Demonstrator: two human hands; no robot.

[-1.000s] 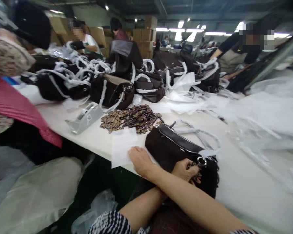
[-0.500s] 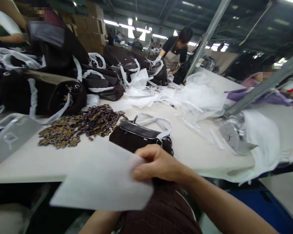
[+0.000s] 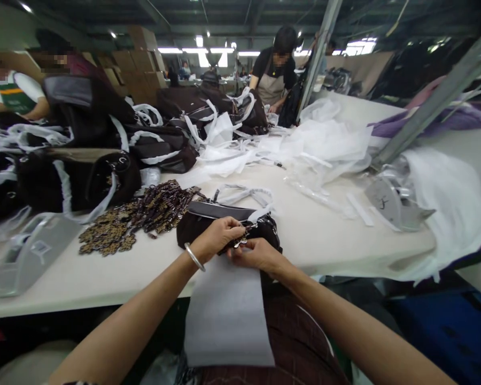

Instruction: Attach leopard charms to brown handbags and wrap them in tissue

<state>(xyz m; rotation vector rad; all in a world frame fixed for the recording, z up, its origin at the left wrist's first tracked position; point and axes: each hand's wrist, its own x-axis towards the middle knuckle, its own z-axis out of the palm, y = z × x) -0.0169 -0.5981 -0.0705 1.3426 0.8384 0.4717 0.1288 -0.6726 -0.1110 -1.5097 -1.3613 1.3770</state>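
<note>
A dark brown handbag (image 3: 192, 227) lies at the table's front edge, its wrapped handle (image 3: 260, 198) standing up behind it. My left hand (image 3: 224, 235), with a bangle on the wrist, is in front of the bag. Its fingers pinch a small metallic charm (image 3: 240, 242) by the bag's right end. My right hand (image 3: 260, 254) is closed just below and right of it, fingertips at the charm's lower side. From under the right hand a white sheet (image 3: 230, 310) hangs over the table edge toward my lap; how it is gripped is hidden.
A heap of brown patterned charms (image 3: 108, 230) lies left of the bag. Beyond it are more dark bags (image 3: 80, 176) with wrapped handles. White wrapping sheets (image 3: 324, 144) cover the far middle. A clear tape dispenser (image 3: 398, 203) sits right, beside a slanting metal post (image 3: 425, 107). A co-worker (image 3: 274, 72) stands across.
My left hand has come up from below the table edge to the bag and holds a charm. My right hand has moved to meet it, and the white sheet has swung to hang down.
</note>
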